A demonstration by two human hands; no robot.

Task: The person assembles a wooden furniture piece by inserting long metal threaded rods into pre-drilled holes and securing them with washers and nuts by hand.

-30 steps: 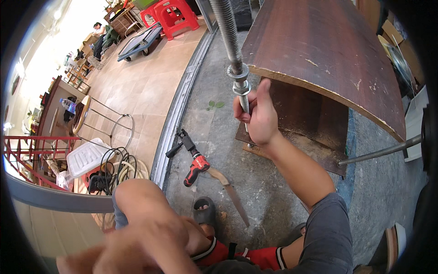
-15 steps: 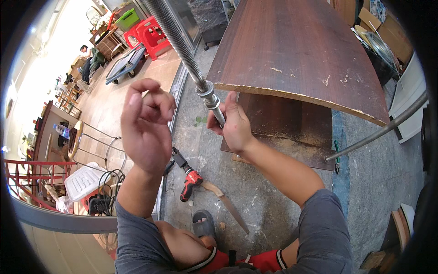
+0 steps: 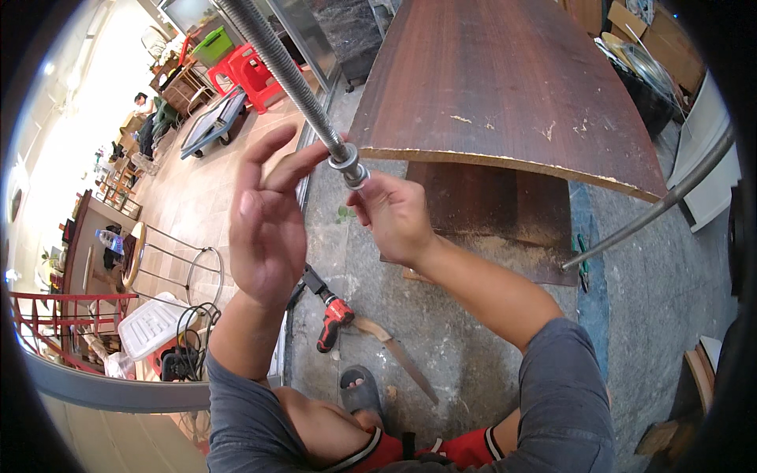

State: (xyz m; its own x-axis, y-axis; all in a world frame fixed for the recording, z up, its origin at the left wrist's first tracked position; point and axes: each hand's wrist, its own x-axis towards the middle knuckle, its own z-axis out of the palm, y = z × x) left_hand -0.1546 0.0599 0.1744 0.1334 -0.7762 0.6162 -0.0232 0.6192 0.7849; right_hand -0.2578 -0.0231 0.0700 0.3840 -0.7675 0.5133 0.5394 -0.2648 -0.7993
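A long threaded metal rod (image 3: pixel 276 67) slants down from the top edge toward my hands, with a metal collar nut (image 3: pixel 344 158) near its lower end. Just below the nut, my right hand (image 3: pixel 398 219) is closed around the rod's end, thumb and fingers pinched together. My left hand (image 3: pixel 272 236) is beside it, palm up and fingers spread, with one finger reaching to the rod just above the nut. Whether that fingertip presses on the metal I cannot tell. A dark brown wooden board (image 3: pixel 505 87) with a rough pale edge lies right behind the nut.
A lower board (image 3: pixel 505 244) carries sawdust. On the grey floor are a red-and-black cordless power tool (image 3: pixel 335 319), a handsaw (image 3: pixel 406 366) and green-handled pliers (image 3: pixel 583 268). A curved metal pipe (image 3: pixel 662 203) crosses at right. Farther left stand a stool (image 3: pixel 136 252) and a flatbed trolley (image 3: pixel 213 122).
My left hand has uncurled its fingers and moved toward the rod. The right hand has shifted slightly left and up to just under the nut. The view has moved a little.
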